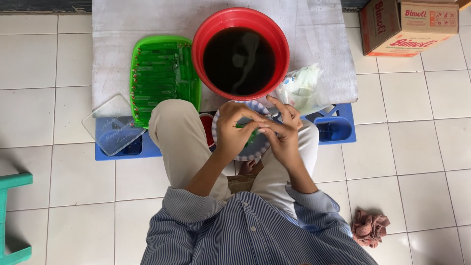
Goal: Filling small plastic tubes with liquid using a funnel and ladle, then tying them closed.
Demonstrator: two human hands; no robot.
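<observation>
Green strip: a thin green filled tube (244, 125) sits pinched between both hands, held over the small plate on the lap; most of it is hidden by fingers.
Left hand (234, 128): fingers curled together and clamped on the near end of the tube, thumb pressing across the top.
Right hand (284, 133): fingertips closed on the far end, index raised; a thin pale tie or string seems to run between the two hands, too small to be sure.
Under the grip: a white plate with a blue patterned rim (255, 154), resting on the knees.
Just left of the grip: a small red container (207, 128), mostly hidden by the knee.
Just beyond the grip: a red basin (240, 53) full of dark liquid, on a pale mat (117, 54).
Beyond and right: a crumpled clear plastic bag (302, 88) beside the basin.
Beyond and left: a green tray (164, 73) packed with filled green tubes laid in rows.
Further left: a clear plastic lid (113, 126) lying on a blue rack (338, 128).
Outer edge: a cardboard box (409, 25) far right, a pink rag (369, 228) on the tiled floor.
Risk, as I judge it: squeezing the tube hard near its open end could push liquid onto the plate or trousers; a loose knot would leak on the tray; an elbow swing could tip the brim-full basin.
</observation>
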